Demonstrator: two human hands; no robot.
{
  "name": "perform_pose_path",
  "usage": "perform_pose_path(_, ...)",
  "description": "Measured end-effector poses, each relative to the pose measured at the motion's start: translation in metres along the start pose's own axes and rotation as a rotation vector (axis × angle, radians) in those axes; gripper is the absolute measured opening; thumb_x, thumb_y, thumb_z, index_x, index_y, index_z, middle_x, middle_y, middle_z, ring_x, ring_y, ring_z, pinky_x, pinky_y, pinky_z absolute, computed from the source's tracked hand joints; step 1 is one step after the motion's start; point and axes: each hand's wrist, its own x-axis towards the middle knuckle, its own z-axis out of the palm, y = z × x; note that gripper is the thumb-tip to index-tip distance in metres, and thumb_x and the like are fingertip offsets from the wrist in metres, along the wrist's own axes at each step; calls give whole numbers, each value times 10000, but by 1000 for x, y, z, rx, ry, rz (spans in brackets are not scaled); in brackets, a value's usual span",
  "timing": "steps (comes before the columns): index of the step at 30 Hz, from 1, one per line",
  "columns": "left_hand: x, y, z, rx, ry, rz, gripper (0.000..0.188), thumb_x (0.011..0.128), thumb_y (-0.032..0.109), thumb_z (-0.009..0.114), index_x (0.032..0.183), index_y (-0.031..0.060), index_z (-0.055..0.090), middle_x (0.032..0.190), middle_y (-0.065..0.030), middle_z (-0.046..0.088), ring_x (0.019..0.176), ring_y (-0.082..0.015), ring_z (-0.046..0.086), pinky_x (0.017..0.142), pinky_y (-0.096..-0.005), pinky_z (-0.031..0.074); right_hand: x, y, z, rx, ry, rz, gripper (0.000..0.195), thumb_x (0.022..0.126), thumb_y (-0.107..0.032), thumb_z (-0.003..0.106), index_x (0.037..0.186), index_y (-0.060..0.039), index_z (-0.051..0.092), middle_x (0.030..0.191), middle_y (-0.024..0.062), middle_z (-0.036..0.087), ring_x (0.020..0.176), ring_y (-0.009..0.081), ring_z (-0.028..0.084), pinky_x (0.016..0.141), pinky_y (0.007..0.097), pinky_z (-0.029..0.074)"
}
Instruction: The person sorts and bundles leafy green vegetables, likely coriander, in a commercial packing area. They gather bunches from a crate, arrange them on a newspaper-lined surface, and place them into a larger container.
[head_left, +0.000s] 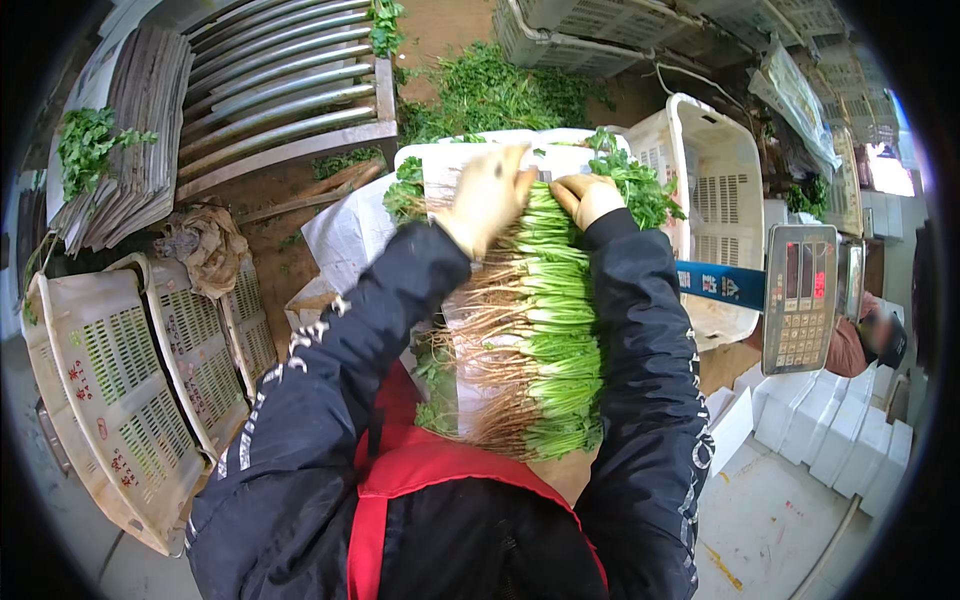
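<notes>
Bunches of leafy green herbs (559, 300) with long brown roots lie in a column on a white surface, roots to the left and green stems to the right. My left hand (487, 195), in a pale glove and blurred, is over the roots at the far end of the column. My right hand (589, 196), also gloved, rests with bent fingers against the stems of the farthest bunch. Whether either hand grips stems is hidden. Loose leaves (637, 184) lie just right of my right hand, and more leaves (405, 191) sit at the left edge.
A digital scale (799, 300) and a white plastic crate (720, 187) stand at the right. More crates (112, 390), a stack of flat sheets (142, 112) and a metal rack (285, 82) are at the left. Greens (487, 90) lie beyond. A person (862, 345) is far right.
</notes>
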Motion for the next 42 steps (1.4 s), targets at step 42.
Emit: perform_pose_path(42, 21, 9, 23, 523, 29, 292, 333, 820, 184, 613, 1110, 32, 551, 1058, -135, 593, 966, -261, 575, 841, -405, 429, -62, -11, 14, 47, 47, 102, 398, 907, -406, 508, 760, -82, 687, 728, 145, 658, 710, 359, 619, 743, 449, 474)
